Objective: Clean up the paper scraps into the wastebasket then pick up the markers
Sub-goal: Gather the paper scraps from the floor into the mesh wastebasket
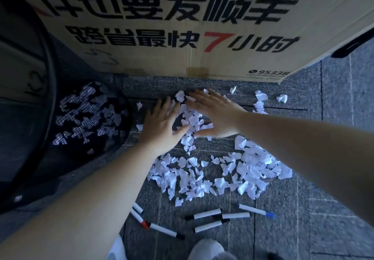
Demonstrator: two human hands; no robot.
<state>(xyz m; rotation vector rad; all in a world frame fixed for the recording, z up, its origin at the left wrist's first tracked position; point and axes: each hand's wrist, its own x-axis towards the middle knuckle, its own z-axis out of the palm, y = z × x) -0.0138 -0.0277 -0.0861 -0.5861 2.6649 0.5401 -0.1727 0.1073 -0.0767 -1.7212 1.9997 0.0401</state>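
Grey woven carpet (283, 229): flat, spread left hand (162, 127) and right hand (216, 114) bracket crumpled paper scraps (192, 120), gripping nothing.

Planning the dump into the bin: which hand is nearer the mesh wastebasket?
Left. The left hand lies flat just beside the wastebasket; the right hand rests on the paper scraps, farther from it.

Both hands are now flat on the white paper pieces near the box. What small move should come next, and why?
Probably bring the left hand and right hand together to scoop the torn white paper scraps between them. Both are open, holding nothing, and the black mesh wastebasket stands just to the left.
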